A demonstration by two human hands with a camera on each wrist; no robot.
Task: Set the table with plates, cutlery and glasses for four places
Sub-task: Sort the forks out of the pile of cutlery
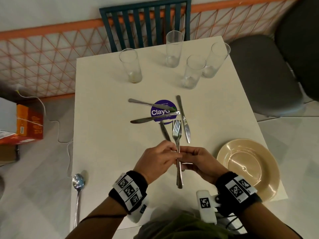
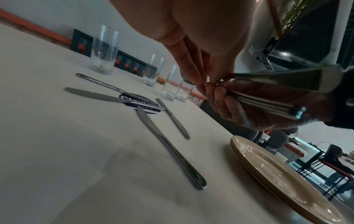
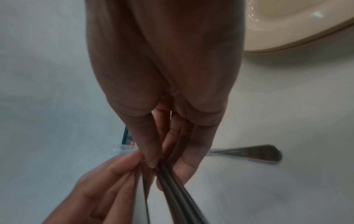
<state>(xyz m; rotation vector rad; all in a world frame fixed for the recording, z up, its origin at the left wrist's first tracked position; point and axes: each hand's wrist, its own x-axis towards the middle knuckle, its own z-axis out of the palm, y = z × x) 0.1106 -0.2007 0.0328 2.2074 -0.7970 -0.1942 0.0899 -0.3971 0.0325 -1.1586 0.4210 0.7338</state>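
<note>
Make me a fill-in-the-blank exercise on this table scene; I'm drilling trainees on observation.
1. Both hands, the left hand and right hand, hold a bundle of metal ____.
2. ____ tall clear drinking glasses stand at the far end of the white table.
3. The stack of beige plates lies beside the person's ____ hand.
4. The loose steel knives lie around a round ____ sticker.

Missing words: forks; Four; right; purple

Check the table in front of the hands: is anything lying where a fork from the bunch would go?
Yes. Four knives lie scattered just beyond the forks that both the left hand and right hand grip. The stacked plates sit to the right.
</note>
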